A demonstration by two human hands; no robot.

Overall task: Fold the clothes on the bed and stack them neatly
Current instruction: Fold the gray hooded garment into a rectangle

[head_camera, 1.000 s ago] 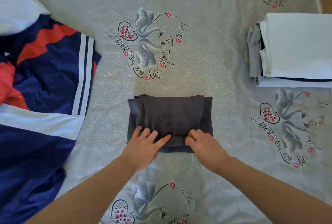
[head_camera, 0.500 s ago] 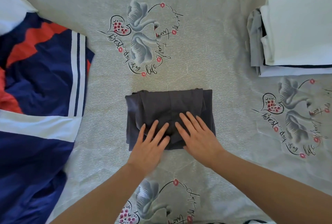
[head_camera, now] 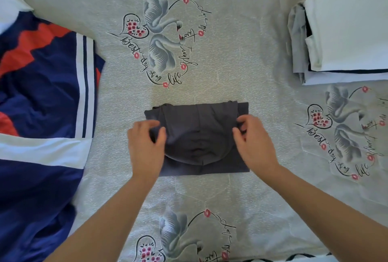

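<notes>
The bed (head_camera: 241,51) has a blue blanket (head_camera: 42,104) at the left and a stack (head_camera: 346,30) of folded clothes at the upper right. In the middle lies the dark shirt (head_camera: 197,135) (long side running left to right), with the left hand (head_camera: 146,146) pinching its left end and the right hand (head_camera: 255,142) pinching its right end. The stack is closer to the right hand.

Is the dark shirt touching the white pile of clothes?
Apart. The head view shows a wide strip of bare bedsheet between the dark shirt and the white pile.
</notes>
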